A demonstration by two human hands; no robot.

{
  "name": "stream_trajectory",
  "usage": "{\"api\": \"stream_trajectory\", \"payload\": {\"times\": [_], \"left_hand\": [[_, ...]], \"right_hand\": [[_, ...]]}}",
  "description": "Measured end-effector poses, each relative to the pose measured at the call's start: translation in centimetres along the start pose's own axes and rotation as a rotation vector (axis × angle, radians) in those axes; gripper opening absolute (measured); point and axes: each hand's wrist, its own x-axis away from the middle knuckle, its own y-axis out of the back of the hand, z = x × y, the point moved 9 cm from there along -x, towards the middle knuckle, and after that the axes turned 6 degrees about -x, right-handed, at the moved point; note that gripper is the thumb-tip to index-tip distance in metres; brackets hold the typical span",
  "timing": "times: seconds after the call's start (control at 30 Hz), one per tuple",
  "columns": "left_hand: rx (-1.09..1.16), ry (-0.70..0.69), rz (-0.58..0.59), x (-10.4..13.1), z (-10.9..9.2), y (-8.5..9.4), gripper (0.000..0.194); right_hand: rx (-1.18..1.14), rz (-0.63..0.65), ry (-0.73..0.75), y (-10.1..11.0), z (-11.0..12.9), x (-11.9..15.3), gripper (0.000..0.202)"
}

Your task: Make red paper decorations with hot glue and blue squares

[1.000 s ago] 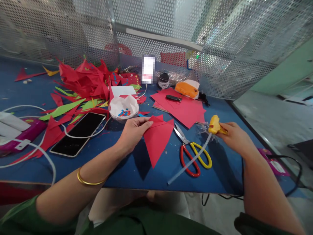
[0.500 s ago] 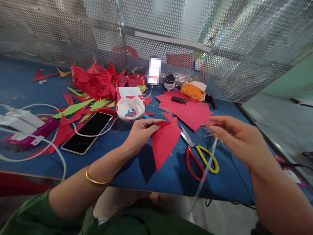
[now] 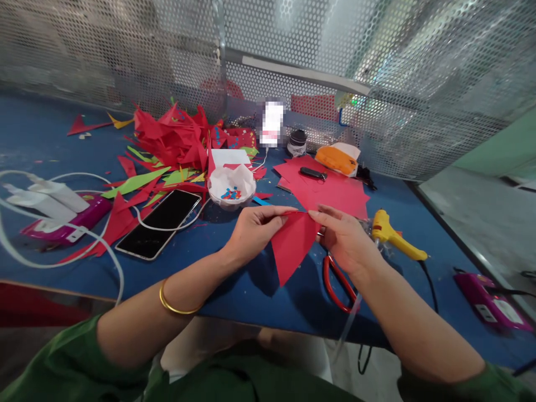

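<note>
A folded piece of red paper [image 3: 292, 248] hangs point-down between my hands above the blue table. My left hand [image 3: 262, 226] pinches its upper left corner, thumb in front. At the upper right corner, my right hand [image 3: 345, 237] grips the same paper between thumb and fingers. Under my right hand lie scissors [image 3: 335, 287]; the red handle shows and the rest is mostly hidden. Just right of that hand, a yellow glue gun [image 3: 396, 237] rests on the table, a clear glue stick [image 3: 347, 329] sticking out past the table's front edge.
A white-lined bowl [image 3: 231, 187] holds small blue and red bits. Left of it lie a black phone [image 3: 161, 223], white cables and a heap of red paper scraps [image 3: 171, 137]. Red sheets [image 3: 330, 192] lie behind my hands. Purple power strips [image 3: 489, 298] sit at both sides.
My right hand has let go of the glue gun, now lying on the table, and moved left to take the red paper's right corner. My left hand keeps its hold.
</note>
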Motion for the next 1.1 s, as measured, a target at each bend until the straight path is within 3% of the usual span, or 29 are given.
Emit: {"api": "stream_trajectory", "payload": {"times": [0.13, 0.33, 0.53, 0.7, 0.83, 0.97, 1.1], "left_hand": [[0.014, 0.040, 0.033, 0.1, 0.3, -0.3, 0.024], [0.121, 0.222, 0.088, 0.1, 1.7, -0.7, 0.036], [0.089, 0.398, 0.177, 0.4, 3.4, -1.3, 0.043], [0.038, 0.400, 0.164, 0.5, 3.3, -1.3, 0.030], [0.003, 0.346, 0.128, 0.2, 2.9, -1.1, 0.024], [-0.064, 0.272, 0.146, 0.2, 2.4, -1.3, 0.025], [-0.076, 0.274, 0.175, 0.4, 2.3, -1.6, 0.028]], "right_hand": [[-0.013, 0.061, 0.076, -0.3, 0.0, -0.1, 0.039], [0.018, 0.041, 0.243, 0.5, 0.9, 0.2, 0.038], [0.096, 0.096, 0.299, 0.1, 0.9, 0.3, 0.035], [0.125, 0.109, 0.305, 0.0, 0.8, 0.4, 0.034], [0.087, 0.171, 0.205, -0.5, -0.1, 0.4, 0.030], [0.057, 0.179, 0.119, -0.5, -1.0, 0.3, 0.035], [0.023, 0.150, 0.144, -0.4, -1.0, 0.3, 0.038]]}}
